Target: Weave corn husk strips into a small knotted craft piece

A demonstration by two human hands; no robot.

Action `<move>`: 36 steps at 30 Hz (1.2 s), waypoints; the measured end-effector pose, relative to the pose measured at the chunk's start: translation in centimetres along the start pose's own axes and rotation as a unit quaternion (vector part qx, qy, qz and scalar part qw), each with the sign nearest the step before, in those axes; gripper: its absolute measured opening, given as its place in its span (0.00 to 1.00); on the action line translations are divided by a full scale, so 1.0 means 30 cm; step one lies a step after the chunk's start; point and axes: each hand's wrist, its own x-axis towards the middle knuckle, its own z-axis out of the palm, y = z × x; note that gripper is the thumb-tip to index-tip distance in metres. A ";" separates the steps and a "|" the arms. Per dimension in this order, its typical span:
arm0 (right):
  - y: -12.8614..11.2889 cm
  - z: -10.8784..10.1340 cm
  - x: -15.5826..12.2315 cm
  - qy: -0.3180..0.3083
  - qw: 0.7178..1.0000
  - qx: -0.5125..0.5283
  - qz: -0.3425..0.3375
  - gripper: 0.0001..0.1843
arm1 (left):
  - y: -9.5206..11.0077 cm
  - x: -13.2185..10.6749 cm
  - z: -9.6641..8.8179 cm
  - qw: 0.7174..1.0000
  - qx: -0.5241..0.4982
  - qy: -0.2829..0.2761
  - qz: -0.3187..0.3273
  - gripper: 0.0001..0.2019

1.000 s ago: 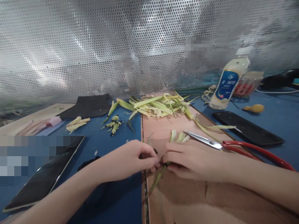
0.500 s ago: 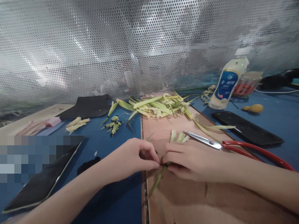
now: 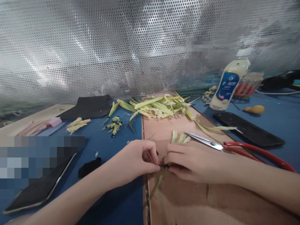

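My right hand (image 3: 187, 161) is closed over a narrow green leaf strip (image 3: 156, 186), whose free end hangs down toward the board's left edge. My left hand (image 3: 140, 157) meets it, thumb and forefinger pinched at the right fingertips. Whatever lies in that pinch is too small and hidden to make out. Just beyond my right hand, pale cut leaf pieces (image 3: 181, 137) lie on the wooden board (image 3: 164, 126). Red-handled scissors (image 3: 214, 145) rest beside my right wrist, blades pointing left. A heap of pale green leaf strips (image 3: 161, 106) covers the board's far end.
At the right stand a milky drink bottle (image 3: 228, 84) and a clear jar (image 3: 248, 86), near a black phone (image 3: 248, 128) and a small yellow gourd-shaped object (image 3: 255, 109). Small bound green bundles (image 3: 114, 126) and a dark tablet-like slab (image 3: 42, 184) lie left. Perforated metal (image 3: 105, 47) closes the back.
Both hands keep almost the same place and grip. The left fingers shift very slightly at the pinch; the leaf strip and other things stay put.
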 end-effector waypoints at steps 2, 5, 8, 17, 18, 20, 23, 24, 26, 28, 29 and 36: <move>0.000 0.000 0.000 -0.005 1.000 -0.002 0.007 0.08 | 0.001 -0.003 0.001 1.000 0.005 -0.001 0.002 0.06; 0.000 0.000 -0.004 -0.007 1.000 -0.009 0.005 0.08 | 0.011 -0.008 -0.008 1.000 0.002 -0.015 0.013 0.05; -0.001 -0.001 -0.011 -0.005 1.000 -0.010 -0.001 0.07 | 0.028 -0.012 -0.025 0.998 -0.013 -0.060 0.013 0.08; -0.008 -0.002 -0.008 0.008 0.999 -0.041 -0.018 0.07 | 0.055 -0.021 -0.029 0.991 0.096 -0.089 -0.010 0.18; -0.009 -0.003 -0.008 0.009 0.999 -0.045 -0.019 0.07 | 0.057 -0.024 -0.027 0.990 0.106 -0.094 -0.010 0.18; -0.012 -0.005 -0.006 0.007 0.999 -0.039 -0.020 0.08 | 0.061 -0.030 -0.026 0.988 0.114 -0.107 -0.007 0.17; -0.017 -0.011 -0.002 -0.002 1.000 -0.025 -0.019 0.08 | 0.062 -0.035 -0.029 0.986 0.119 -0.119 -0.003 0.13; -0.018 -0.012 0.000 -0.007 1.000 -0.022 -0.019 0.08 | 0.062 -0.036 -0.031 0.985 0.122 -0.120 -0.002 0.11; -0.021 -0.014 0.001 -0.013 1.000 -0.018 -0.021 0.09 | 0.060 -0.035 -0.032 0.985 0.126 -0.121 -0.002 0.10; -0.021 -0.014 0.000 -0.015 0.999 -0.015 -0.025 0.10 | 0.059 -0.035 -0.032 0.985 0.126 -0.120 -0.002 0.09; -0.021 -0.013 0.000 -0.013 0.999 -0.016 -0.026 0.10 | 0.058 -0.035 -0.031 0.985 0.123 -0.119 -0.003 0.09; -0.015 -0.006 0.000 -0.009 1.000 -0.022 -0.019 0.08 | 0.055 -0.034 -0.027 0.991 0.082 -0.101 -0.019 0.08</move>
